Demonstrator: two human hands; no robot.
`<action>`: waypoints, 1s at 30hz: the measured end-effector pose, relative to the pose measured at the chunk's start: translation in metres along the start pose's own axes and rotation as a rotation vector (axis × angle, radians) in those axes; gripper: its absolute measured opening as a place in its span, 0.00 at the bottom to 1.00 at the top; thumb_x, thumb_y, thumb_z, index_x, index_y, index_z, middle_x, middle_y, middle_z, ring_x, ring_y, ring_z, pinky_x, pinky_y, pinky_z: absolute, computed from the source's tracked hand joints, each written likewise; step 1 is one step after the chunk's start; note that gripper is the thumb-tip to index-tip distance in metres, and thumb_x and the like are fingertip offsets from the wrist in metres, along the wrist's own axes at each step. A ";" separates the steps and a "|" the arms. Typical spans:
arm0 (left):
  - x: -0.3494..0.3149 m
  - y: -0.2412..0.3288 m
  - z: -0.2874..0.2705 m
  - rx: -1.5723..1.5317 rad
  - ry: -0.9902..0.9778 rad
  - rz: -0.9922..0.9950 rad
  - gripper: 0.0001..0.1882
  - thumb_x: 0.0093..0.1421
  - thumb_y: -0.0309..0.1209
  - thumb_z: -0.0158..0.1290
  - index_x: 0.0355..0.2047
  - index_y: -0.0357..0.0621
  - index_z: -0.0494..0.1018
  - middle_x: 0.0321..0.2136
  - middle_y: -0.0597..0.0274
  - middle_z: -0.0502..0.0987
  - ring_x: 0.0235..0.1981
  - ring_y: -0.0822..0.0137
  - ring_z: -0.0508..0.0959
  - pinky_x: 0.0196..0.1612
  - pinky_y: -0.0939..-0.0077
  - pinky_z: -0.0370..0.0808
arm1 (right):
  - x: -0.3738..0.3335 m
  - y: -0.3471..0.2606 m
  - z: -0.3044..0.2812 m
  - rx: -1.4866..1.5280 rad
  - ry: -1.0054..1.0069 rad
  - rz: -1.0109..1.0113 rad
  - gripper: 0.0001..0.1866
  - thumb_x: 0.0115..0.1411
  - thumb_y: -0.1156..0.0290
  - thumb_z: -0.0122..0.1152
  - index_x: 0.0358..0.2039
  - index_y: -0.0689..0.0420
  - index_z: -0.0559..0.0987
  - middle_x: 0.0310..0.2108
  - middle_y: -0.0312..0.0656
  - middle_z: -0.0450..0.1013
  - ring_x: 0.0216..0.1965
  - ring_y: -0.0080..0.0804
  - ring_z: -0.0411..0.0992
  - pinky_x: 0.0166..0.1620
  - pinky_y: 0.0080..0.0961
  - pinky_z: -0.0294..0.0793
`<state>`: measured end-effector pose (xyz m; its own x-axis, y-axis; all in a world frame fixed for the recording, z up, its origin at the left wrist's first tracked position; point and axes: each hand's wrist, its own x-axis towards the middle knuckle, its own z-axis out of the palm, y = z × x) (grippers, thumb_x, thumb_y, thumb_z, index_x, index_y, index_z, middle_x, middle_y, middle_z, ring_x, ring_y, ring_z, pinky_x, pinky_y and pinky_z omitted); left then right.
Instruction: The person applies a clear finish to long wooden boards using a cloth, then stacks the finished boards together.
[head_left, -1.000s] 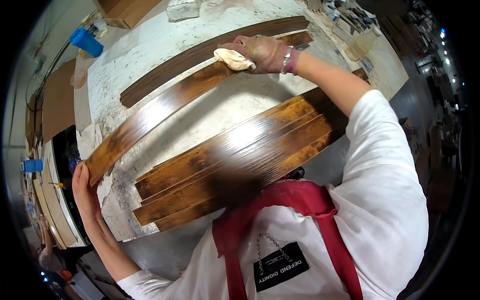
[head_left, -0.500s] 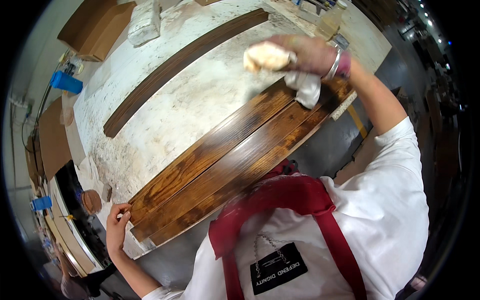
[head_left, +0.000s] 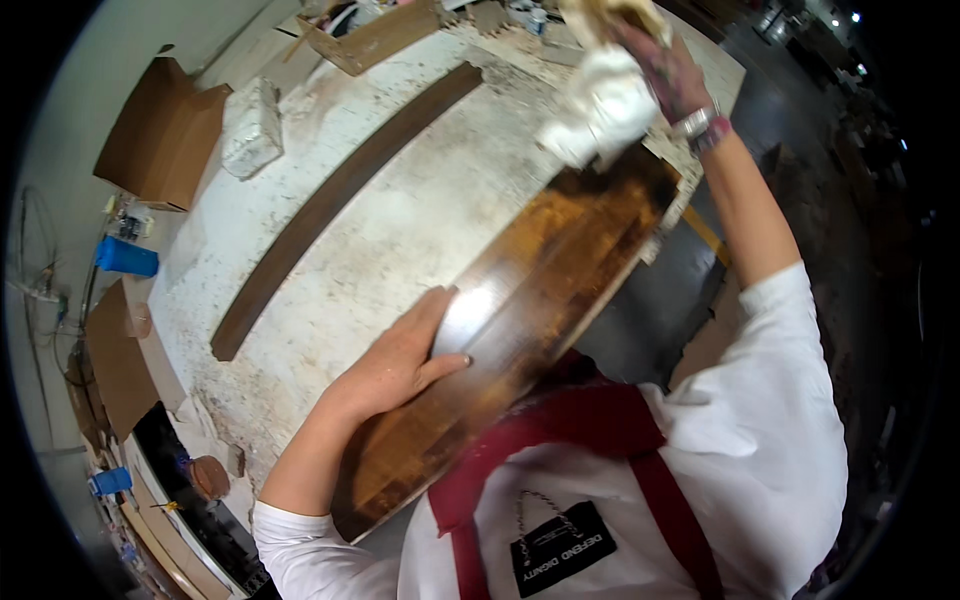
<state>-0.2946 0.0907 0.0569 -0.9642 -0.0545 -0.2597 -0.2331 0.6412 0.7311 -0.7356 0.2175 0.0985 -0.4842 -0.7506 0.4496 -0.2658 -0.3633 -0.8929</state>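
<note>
Head view blurs the white cloth [head_left: 605, 105], crops the yellowish rag [head_left: 588, 18].

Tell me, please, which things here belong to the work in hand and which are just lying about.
In use, it seems:
boards, under the left hand
cloths, at the right hand
dark strip, perhaps

Apparently just lying about:
blue cup
cardboard boxes
white block

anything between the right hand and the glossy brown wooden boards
Yes: in this view a crumpled white cloth shows between the right hand and the far end of the boards; whether it touches them is unclear.
</note>
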 end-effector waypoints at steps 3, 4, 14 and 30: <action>0.011 -0.034 -0.038 -0.028 0.069 -0.197 0.41 0.61 0.45 0.52 0.65 0.36 0.48 0.65 0.41 0.51 0.66 0.50 0.53 0.67 0.62 0.51 | -0.043 0.015 -0.003 0.051 0.101 0.134 0.39 0.62 0.47 0.44 0.62 0.67 0.57 0.62 0.49 0.59 0.64 0.37 0.56 0.66 0.30 0.50; 0.017 -0.067 -0.052 0.159 0.283 -0.188 0.40 0.59 0.44 0.54 0.65 0.37 0.50 0.64 0.40 0.52 0.66 0.46 0.53 0.66 0.59 0.52 | -0.050 0.024 -0.004 0.108 0.134 0.171 0.40 0.63 0.46 0.40 0.63 0.67 0.55 0.64 0.49 0.57 0.65 0.38 0.54 0.67 0.31 0.47; 0.040 -0.209 -0.051 0.995 0.695 -0.306 0.32 0.58 0.34 0.53 0.62 0.46 0.58 0.59 0.53 0.63 0.59 0.50 0.62 0.55 0.46 0.61 | -0.084 0.039 0.001 0.029 0.193 0.304 0.37 0.67 0.47 0.32 0.64 0.67 0.57 0.66 0.48 0.54 0.66 0.38 0.53 0.68 0.32 0.45; 0.008 -0.154 0.000 0.485 0.606 -0.157 0.17 0.56 0.21 0.53 0.47 0.38 0.67 0.39 0.47 0.72 0.39 0.46 0.70 0.42 0.58 0.69 | -0.004 0.087 0.259 -0.936 -1.162 -0.260 0.32 0.51 0.55 0.64 0.57 0.43 0.69 0.44 0.40 0.73 0.44 0.37 0.73 0.44 0.30 0.75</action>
<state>-0.2663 -0.0087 -0.0581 -0.8582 -0.4896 0.1541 -0.4250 0.8461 0.3216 -0.5412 0.0456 0.0128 0.4465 -0.8912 -0.0798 -0.8732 -0.4145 -0.2563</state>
